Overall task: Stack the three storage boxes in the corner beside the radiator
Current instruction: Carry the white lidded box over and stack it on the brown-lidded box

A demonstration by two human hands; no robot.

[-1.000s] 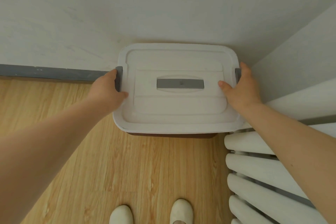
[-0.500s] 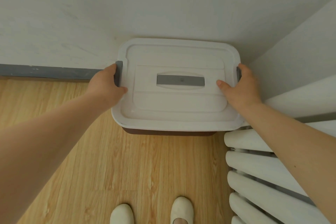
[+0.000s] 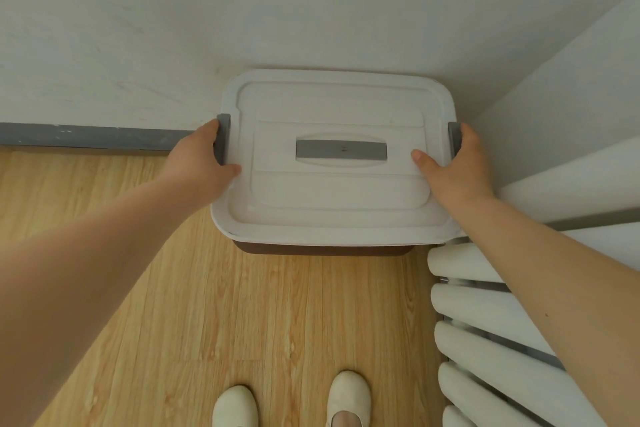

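Observation:
A storage box (image 3: 332, 198) with a white lid, a grey centre handle and a brown body sits in the corner, close to the back wall and the right wall. My left hand (image 3: 199, 163) grips its left side at the grey clip (image 3: 221, 137), thumb on the lid. At the right grey clip (image 3: 454, 139), my right hand (image 3: 453, 166) holds the other side, thumb resting on the lid. Whatever lies under this box is hidden by its lid. No other boxes show.
A white radiator (image 3: 485, 340) runs along the right wall, its nearest tube just below the box's right front corner. Wooden floor (image 3: 242, 315) lies in front. A grey skirting board (image 3: 86, 135) lines the back wall. My two white shoes (image 3: 291, 402) are at the bottom.
The box has moved a little farther back toward the wall and corner, both hands staying on its sides.

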